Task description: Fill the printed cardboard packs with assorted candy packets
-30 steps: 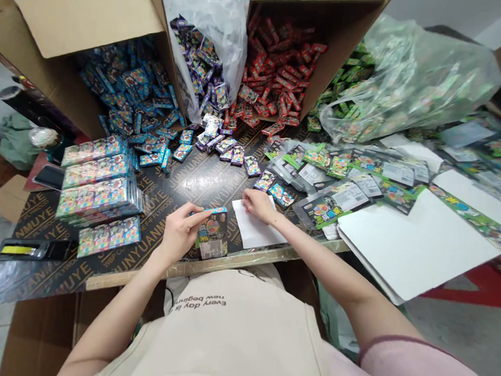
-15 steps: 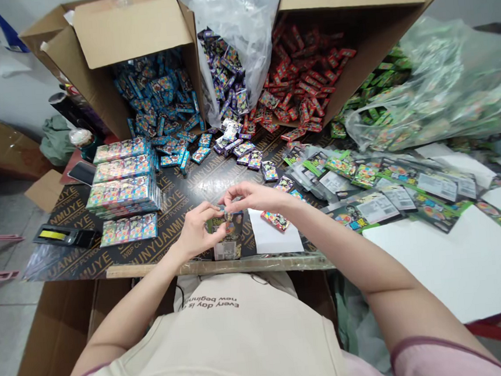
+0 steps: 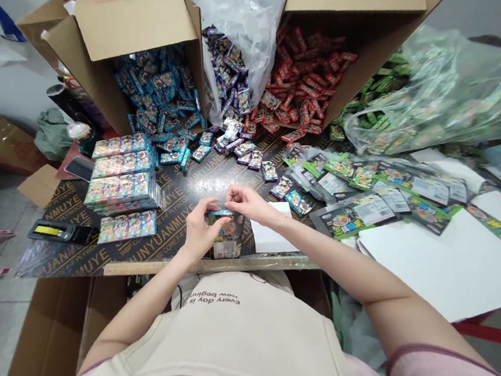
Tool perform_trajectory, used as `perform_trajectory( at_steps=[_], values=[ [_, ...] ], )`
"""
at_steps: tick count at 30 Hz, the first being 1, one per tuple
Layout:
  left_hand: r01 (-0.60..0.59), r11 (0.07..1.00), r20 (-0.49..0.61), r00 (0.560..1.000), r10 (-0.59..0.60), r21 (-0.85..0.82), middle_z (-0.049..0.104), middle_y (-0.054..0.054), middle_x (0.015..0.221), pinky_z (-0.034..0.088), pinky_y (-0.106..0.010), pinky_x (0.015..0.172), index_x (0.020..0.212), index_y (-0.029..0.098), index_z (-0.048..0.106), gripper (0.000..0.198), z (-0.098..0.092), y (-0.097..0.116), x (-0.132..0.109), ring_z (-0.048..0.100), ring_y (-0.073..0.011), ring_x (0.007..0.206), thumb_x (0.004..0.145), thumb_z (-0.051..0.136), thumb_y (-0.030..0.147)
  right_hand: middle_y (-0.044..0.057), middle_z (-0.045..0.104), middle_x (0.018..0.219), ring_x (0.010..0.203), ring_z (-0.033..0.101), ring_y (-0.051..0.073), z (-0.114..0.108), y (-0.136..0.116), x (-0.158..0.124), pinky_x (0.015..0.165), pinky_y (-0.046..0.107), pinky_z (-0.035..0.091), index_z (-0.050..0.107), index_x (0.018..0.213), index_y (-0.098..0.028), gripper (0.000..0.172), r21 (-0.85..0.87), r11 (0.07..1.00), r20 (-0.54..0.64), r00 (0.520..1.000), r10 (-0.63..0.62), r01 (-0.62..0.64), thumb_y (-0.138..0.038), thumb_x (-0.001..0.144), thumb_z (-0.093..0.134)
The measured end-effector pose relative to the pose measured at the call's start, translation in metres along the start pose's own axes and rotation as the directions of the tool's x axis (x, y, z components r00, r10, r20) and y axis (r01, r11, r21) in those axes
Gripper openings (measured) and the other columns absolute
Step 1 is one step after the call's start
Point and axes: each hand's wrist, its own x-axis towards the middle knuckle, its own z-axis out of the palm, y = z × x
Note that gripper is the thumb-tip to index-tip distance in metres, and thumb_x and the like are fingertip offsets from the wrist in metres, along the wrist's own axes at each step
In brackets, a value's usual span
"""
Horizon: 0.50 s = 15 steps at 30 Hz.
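left hand (image 3: 201,226): thumb and fingers curved about the top edge of the dark pouch (image 3: 227,237); whether they grip it cannot be told. right hand (image 3: 247,204): fingertips bunched at that edge; contents hidden. pouch position: directly below both sets of fingertips. white sheet (image 3: 273,241): right of the fingers, near. stacked packs (image 3: 121,184): left of the fingers, well apart.

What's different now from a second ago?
The right hand has moved leftward from over the white paper to the top of the dark packet, beside the left hand. A red box visible over the paper half a second ago no longer shows. The left hand stays by the packet; the stacked packs look unmoved.
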Motion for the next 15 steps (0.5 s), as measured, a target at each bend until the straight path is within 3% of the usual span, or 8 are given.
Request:
perform_trajectory(
  at_steps=[2,4,5,7,9,11,12,15],
  values=[
    [0.198,0.963,0.083,0.979,-0.185,-0.183,0.068,-0.003,0.087,0.052,-0.029,0.073,0.106,0.017,0.061,0.051,0.003,-0.005,-0.009,0.065,-0.0183,0.078,0.062,0.084,0.029,-0.01,0.047,0.05,0.046,0.045,0.009,0.001,0.002,-0.006,0.047,0.021,0.034,0.052,0.087,-0.022,0.031,0.088,0.996,-0.063,0.998,0.003,0.002,-0.037,0.069,0.072],
    [0.35,0.892,0.202,0.932,-0.301,-0.286,0.07,-0.006,0.088,0.054,-0.032,0.074,0.098,0.014,0.066,0.042,0.0,-0.008,-0.02,0.066,-0.021,0.079,0.065,0.081,0.035,-0.008,0.057,0.058,0.056,0.056,0.011,-0.003,0.003,-0.013,0.055,0.022,0.042,0.052,0.104,-0.025,0.044,0.193,0.981,-0.105,0.994,0.014,0.006,-0.04,0.069,0.074],
    [0.372,0.882,0.223,0.922,-0.316,-0.288,0.071,-0.006,0.088,0.054,-0.034,0.075,0.094,0.014,0.068,0.036,-0.006,-0.008,-0.026,0.067,-0.0221,0.08,0.068,0.079,0.036,-0.005,0.063,0.066,0.063,0.061,0.013,-0.008,0.005,-0.016,0.061,0.024,0.046,0.051,0.109,-0.026,0.049,0.238,0.971,-0.147,0.989,0.027,0.009,-0.043,0.07,0.074],
    [0.262,0.947,0.151,0.96,-0.237,-0.183,0.072,-0.007,0.091,0.054,-0.035,0.079,0.095,0.015,0.07,0.025,-0.026,-0.007,-0.034,0.067,-0.0225,0.083,0.077,0.071,0.032,0.001,0.07,0.088,0.077,0.066,0.015,-0.021,0.011,-0.022,0.07,0.028,0.051,0.051,0.112,-0.029,0.049,0.304,0.953,-0.267,0.961,0.068,0.017,-0.052,0.073,0.069],
    [0.002,0.998,0.04,0.999,-0.004,0.067,0.071,-0.007,0.098,0.052,-0.035,0.085,0.103,0.018,0.07,0.022,-0.055,-0.008,-0.038,0.066,-0.0222,0.091,0.083,0.063,0.023,0.002,0.07,0.098,0.082,0.067,0.016,-0.032,0.022,-0.023,0.073,0.03,0.052,0.054,0.109,-0.031,0.045,0.298,0.954,-0.378,0.923,0.078,0.041,-0.056,0.074,0.068],
    [-0.205,0.903,0.022,0.977,0.213,0.378,0.07,-0.007,0.105,0.05,-0.038,0.092,0.109,0.022,0.069,0.03,-0.089,-0.019,-0.04,0.063,-0.0223,0.101,0.084,0.055,0.013,0.002,0.07,0.099,0.082,0.067,0.016,-0.037,0.035,-0.021,0.073,0.03,0.052,0.059,0.104,-0.031,0.042,0.256,0.966,-0.411,0.907,0.088,0.022,-0.056,0.072,0.07],
    [-0.245,0.825,0.033,0.964,0.265,0.51,0.07,-0.007,0.108,0.049,-0.04,0.095,0.112,0.023,0.068,0.035,-0.106,-0.029,-0.041,0.062,-0.0226,0.105,0.084,0.052,0.01,0.003,0.071,0.098,0.082,0.067,0.016,-0.037,0.041,-0.02,0.072,0.029,0.052,0.061,0.102,-0.03,0.041,0.222,0.975,-0.405,0.909,0.094,-0.002,-0.056,0.072,0.071],
    [-0.164,0.626,0.043,0.978,0.203,0.763,0.068,-0.008,0.111,0.048,-0.043,0.098,0.115,0.021,0.066,0.039,-0.149,-0.069,-0.044,0.06,-0.0245,0.109,0.084,0.047,0.007,0.005,0.071,0.098,0.085,0.067,0.019,-0.026,0.054,-0.018,0.071,0.031,0.053,0.066,0.094,-0.027,0.039,0.12,0.991,-0.327,0.94,0.097,-0.06,-0.057,0.069,0.072]
  ],
)
